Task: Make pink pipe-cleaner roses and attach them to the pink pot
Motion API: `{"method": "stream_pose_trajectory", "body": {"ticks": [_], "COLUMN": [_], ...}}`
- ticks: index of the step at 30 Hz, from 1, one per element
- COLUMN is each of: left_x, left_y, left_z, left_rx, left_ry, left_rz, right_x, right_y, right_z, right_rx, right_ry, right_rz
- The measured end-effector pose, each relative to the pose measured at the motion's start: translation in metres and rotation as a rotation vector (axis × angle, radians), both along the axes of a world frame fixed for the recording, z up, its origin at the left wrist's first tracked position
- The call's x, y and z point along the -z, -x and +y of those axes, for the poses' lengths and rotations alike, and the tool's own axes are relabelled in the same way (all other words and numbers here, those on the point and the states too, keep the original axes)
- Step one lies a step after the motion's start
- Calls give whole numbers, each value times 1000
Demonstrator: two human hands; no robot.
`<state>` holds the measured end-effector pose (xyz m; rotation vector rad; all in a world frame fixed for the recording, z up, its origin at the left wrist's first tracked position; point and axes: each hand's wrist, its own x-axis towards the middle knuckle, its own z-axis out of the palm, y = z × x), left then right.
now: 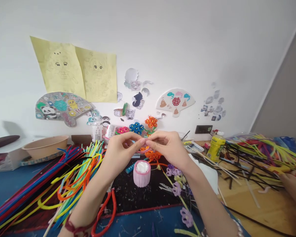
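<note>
My left hand [124, 146] and my right hand [166, 146] meet fingertip to fingertip above the middle of the table. Both are closed in a pinch on a pink pipe cleaner [145, 150], bent in a curve under the fingers; much of it is hidden. Just below stands a small pink ribbed pot [141, 179] with white stuffing inside. Orange pipe-cleaner flowers [153, 154] lie behind it, and a stem of purple flowers [177, 189] lies by my right forearm. Red-handled scissors [106, 214] rest beside my left forearm.
Bundles of coloured pipe cleaners [71, 184] spread on the left, near a beige bowl [45, 146]. A yellow bottle [215, 146] stands right, among black pipe cleaners [236, 168]. Another person's hand [294, 187] is at the right edge. Finished flowers [136, 127] stand against the wall.
</note>
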<state>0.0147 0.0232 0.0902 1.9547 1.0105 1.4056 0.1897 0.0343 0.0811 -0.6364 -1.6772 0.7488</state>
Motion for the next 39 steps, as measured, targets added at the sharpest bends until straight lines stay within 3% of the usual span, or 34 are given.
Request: {"method": "stream_pose_trajectory", "body": {"ticks": [3, 7, 13, 19, 21, 23, 27, 30, 33, 39], "left_x": [-5, -7, -2, 14, 16, 15, 4, -2, -2, 7], "left_y": [10, 8, -2, -24, -25, -19, 4, 13, 11, -1], "left_z": [-2, -4, -6, -6, -4, 0, 4, 3, 1, 2], "left_rx": [31, 96, -33, -54, -27, -3, -3, 33, 42, -4], "left_ry": [-104, -179, -242, -167, -127, -94, -113, -160, -186, -185], "left_rz": [283, 322, 95, -363, -417, -326, 101, 288, 278, -19], "right_x": [-4, -6, -2, 2, 2, 2, 3, 4, 5, 5], "right_y": [-7, -8, -2, 13, 14, 11, -1, -6, -5, 2], "right_z": [-4, -5, -1, 2, 2, 2, 2, 2, 3, 6], "right_rx": [50, 85, -75, -42, -26, -10, -40, -60, -74, -95], "right_ry": [-112, -160, 109, 92, 78, 65, 45, 26, 54, 129], "right_rz": [-197, -258, -16, 238, 242, 199, 30, -119, -131, 52]}}
